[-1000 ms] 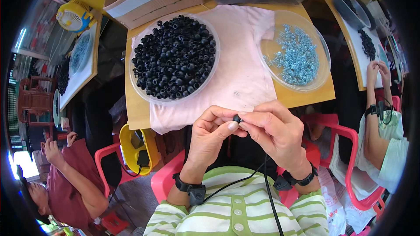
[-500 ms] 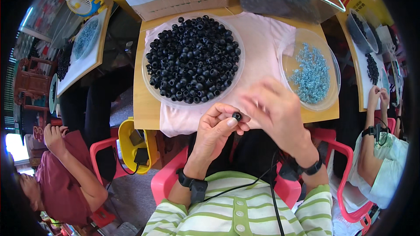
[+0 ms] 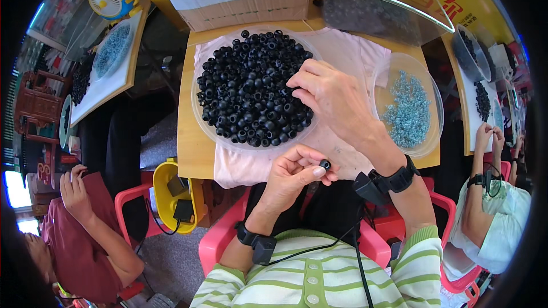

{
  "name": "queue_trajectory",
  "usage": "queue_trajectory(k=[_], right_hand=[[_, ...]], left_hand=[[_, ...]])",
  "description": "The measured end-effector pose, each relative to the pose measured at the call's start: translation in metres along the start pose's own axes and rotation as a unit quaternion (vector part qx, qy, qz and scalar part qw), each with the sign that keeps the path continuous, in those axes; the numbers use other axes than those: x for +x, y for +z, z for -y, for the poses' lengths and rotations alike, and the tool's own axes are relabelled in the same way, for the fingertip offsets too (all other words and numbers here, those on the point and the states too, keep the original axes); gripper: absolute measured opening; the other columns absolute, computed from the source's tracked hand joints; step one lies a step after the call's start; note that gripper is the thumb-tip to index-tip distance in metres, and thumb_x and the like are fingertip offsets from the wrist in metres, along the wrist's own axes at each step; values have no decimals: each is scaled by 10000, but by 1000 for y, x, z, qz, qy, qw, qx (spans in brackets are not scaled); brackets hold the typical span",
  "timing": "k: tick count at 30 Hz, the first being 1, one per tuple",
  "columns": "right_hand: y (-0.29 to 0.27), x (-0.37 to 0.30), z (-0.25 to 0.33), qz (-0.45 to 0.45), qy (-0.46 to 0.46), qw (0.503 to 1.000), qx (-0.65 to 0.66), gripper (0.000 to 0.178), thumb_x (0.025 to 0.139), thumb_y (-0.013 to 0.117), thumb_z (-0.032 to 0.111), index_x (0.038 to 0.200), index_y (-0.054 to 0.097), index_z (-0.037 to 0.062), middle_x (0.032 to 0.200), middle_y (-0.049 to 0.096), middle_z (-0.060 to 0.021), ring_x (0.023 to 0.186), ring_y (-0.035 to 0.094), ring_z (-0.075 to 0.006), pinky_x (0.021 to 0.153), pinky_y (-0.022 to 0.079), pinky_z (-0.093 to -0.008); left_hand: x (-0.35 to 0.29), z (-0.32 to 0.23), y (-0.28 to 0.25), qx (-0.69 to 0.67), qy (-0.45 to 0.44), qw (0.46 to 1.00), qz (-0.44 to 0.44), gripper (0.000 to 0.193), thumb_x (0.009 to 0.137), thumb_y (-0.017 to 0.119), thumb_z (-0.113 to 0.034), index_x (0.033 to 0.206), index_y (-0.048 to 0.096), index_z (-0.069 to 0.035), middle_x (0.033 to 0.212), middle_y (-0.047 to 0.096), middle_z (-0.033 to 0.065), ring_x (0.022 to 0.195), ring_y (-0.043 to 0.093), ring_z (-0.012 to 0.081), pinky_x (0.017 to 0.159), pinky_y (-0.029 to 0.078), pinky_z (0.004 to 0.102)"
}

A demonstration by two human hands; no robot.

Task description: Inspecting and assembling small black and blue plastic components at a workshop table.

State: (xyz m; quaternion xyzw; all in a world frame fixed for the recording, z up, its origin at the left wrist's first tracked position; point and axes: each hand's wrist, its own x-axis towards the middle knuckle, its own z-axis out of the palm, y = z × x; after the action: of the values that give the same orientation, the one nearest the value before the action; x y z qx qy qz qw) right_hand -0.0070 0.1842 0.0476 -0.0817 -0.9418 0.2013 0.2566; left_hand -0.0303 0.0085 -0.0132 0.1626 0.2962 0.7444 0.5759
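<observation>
My left hand (image 3: 291,178) is in front of the table edge, its thumb and fingers closed on a black bead (image 3: 325,164) whose hole shows. My right hand (image 3: 331,92) reaches over the right side of a heap of black beads (image 3: 251,88). Its fingers are bent and its fingertips come together at the beads; whatever is between them is too small to make out. The heap sits in a round clear tray (image 3: 198,107) on a pale pink cloth (image 3: 240,170). To the right, a second clear tray (image 3: 432,80) bears small light-blue glassy pieces (image 3: 408,111).
At the table's back stand a cardboard box (image 3: 240,8) and a clear bin (image 3: 371,14) with black beads. A yellow bucket (image 3: 197,197) is on the left below the table. People sit at side tables, one in a maroon top (image 3: 85,239), another in a pale top (image 3: 491,211).
My right hand has moved from beside my left hand up and left to the black bead heap. My left hand keeps the bead and sits slightly lower and further right in the picture.
</observation>
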Motion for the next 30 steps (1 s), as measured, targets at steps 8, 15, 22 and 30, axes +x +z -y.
queue_trajectory(k=[8,15,22,30], right_hand=[[-24,-24,5,-9,118,972,203,96,842,660,90,903,676,18,791,599,-63,663,579,-163,589,453,-280],[-54,-101,28,16,327,838,437,167,916,631,133,1001,697,5,830,581,16,540,460,-13,456,339,-168],[-63,-121,40,-33,298,828,475,176,920,630,123,1032,693,2,931,608,-22,592,500,-26,478,377,-158],[-65,-127,43,-46,255,863,433,146,886,657,86,1010,719,40,889,617,-21,620,513,-35,486,389,-172]], left_hand=[[-2,6,-1,3,17,999,-31,156,883,631,-54,1016,551,-33,994,667,206,833,680,227,726,566,311],[-4,3,11,-23,29,999,-17,141,918,598,-45,1056,579,-22,1031,668,178,881,672,192,772,551,279],[-5,11,30,-15,-19,999,-28,210,904,616,-30,1110,593,9,1031,671,155,872,669,181,799,556,286],[-8,16,34,-15,-11,1000,-20,174,885,644,-31,1055,612,-9,981,683,139,855,672,189,762,560,281]])
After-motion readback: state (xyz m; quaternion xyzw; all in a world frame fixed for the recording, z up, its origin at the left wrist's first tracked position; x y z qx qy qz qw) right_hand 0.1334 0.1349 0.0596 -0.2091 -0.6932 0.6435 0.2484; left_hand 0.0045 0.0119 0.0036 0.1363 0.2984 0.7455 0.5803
